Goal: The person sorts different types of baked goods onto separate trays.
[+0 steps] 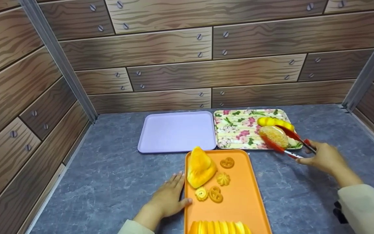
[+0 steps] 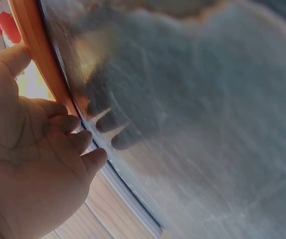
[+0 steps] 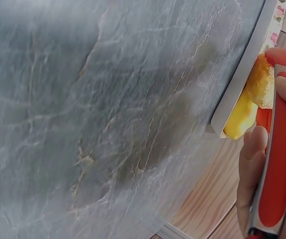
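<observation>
The orange tray [image 1: 235, 208] runs off the head view's bottom edge, cutting short the sliced loaf [image 1: 221, 228] at its near end. Beyond its far right corner, red tongs [image 1: 276, 147] cover parts of a seeded bun [image 1: 274, 136], and a pale piece [image 1: 293, 143] there is too hidden to identify. Right of the tray, the right hand [image 1: 328, 159] conceals the handle ends; a sleeve [image 1: 367, 204] partly covers something dark [image 1: 340, 213]
</observation>
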`<state>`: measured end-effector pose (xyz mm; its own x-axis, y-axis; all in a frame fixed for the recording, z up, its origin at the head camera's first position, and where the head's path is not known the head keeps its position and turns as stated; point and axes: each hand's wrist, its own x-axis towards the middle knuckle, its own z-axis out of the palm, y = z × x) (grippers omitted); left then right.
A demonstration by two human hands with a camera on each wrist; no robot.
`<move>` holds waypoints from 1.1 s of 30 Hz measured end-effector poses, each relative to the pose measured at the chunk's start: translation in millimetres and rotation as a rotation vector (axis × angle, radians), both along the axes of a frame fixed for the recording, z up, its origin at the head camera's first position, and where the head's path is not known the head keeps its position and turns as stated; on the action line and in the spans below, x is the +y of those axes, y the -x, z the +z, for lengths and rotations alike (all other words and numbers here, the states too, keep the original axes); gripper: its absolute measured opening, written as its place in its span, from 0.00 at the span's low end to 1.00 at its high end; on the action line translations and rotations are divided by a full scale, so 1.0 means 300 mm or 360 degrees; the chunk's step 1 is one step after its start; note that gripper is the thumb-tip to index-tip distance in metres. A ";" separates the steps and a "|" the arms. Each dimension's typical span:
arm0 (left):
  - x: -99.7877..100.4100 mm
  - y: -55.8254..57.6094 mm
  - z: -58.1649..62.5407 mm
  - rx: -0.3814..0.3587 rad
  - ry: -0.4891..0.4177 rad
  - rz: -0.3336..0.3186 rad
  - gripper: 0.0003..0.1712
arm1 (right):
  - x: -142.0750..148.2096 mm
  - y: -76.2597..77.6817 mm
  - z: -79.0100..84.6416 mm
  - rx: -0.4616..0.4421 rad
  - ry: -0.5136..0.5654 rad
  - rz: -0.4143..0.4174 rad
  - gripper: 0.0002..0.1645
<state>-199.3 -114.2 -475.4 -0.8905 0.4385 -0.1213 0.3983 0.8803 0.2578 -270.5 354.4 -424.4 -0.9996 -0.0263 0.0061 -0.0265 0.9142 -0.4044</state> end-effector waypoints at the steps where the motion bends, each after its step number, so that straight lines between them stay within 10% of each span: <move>1: 0.000 0.000 0.000 0.0000 -0.0003 0.0000 0.46 | 0.002 -0.001 -0.001 -0.0001 0.0001 -0.0001 0.67; 22: -0.003 -0.001 0.000 -0.0003 0.0012 -0.0010 0.46 | -0.054 -0.061 0.046 0.0132 0.0261 0.0088 0.61; 33: -0.004 -0.005 -0.001 0.0024 -0.0003 -0.0018 0.46 | -0.124 -0.120 0.024 -0.0018 0.0531 0.0484 0.43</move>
<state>-197.8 -115.3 -475.8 -0.8871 0.4490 -0.1068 0.4124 0.8751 0.2534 -234.6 317.2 -417.3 -0.9468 -0.3173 0.0529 -0.2675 0.6853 -0.6773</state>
